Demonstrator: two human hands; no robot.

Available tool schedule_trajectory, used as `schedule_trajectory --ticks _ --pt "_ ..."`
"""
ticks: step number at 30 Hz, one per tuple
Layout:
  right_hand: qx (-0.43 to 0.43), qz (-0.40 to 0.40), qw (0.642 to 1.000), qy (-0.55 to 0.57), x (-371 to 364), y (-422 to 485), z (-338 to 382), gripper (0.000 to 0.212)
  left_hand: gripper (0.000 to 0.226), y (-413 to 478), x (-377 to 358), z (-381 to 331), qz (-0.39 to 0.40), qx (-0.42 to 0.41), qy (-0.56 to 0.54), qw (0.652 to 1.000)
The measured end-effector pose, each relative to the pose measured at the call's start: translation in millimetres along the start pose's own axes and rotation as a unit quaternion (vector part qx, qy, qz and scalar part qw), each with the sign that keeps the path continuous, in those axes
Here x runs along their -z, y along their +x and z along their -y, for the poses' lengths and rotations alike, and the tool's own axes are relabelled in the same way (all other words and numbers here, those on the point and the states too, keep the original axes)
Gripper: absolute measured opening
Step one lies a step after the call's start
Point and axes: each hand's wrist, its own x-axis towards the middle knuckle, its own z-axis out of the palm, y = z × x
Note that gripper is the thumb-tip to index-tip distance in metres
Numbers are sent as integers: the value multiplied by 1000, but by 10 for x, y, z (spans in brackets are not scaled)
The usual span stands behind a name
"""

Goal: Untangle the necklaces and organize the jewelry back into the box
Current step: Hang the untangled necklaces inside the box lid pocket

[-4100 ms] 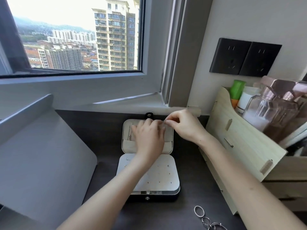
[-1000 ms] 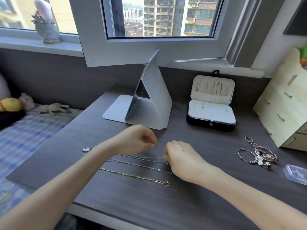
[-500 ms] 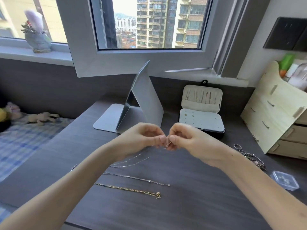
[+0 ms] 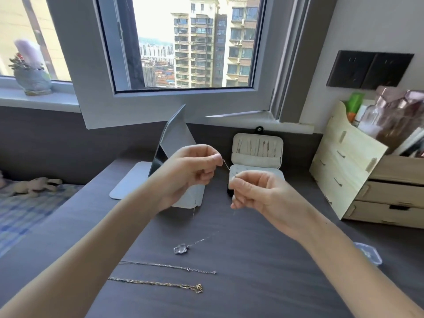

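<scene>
Overhead, left hand (image 4: 191, 167) and right hand (image 4: 257, 191) each pinch a chain (image 4: 226, 165), pendant (image 4: 181, 249) dangling near the desk (image 4: 275, 283).

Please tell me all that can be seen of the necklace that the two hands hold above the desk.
The necklace is a very thin, silver-looking chain with one clear, crystal-like pendant. The left hand and the right hand each pinch it, with a short stretch taut between them. Below the right hand the chain drops, faint and blurred, then slants left to the pendant, which seems to lie on the dark desk. No clasp can be made out.
</scene>
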Motion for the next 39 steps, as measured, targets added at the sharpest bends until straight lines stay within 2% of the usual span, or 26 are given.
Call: schedule_trajectory --ticks 5,9,12,14,16,18,22,27,31,33,39 --pt "57 -11 998 -1 141 62 389 11 13 82 -42 -8 52 -17 23 998" --pt "51 -5 999 -6 265 237 737 17 13 256 -129 -25 67 -30 4 997" --pt "49 -43 995 -70 409 378 956 18 6 482 -193 -11 22 -42 19 999" --pt "54 -90 987 -123 540 469 1076 18 11 692 -225 67 -49 -58 124 989" --pt "67 -128 975 -169 675 557 1177 20 19 919 -253 187 -121 -73 260 955" --pt "77 -150 967 -193 803 648 1265 20 28 1142 -254 356 -164 -93 376 907" --pt "89 -180 955 -220 1051 903 1384 21 39 1597 -244 745 -164 -135 534 818" --pt "102 -187 952 -222 1249 1332 1352 20 43 2011 -265 1093 -159 -123 592 780" --pt "99 -188 950 -227 1363 1656 1226 19 30 2103 -298 1346 -156 -109 624 758" --pt "97 -194 949 -229 1417 1798 1152 20 33 2105 -325 1468 -160 -124 623 756" --pt "101 -202 953 -203 1507 2117 1002 18 27 2141 -302 1616 -191 -149 562 791"
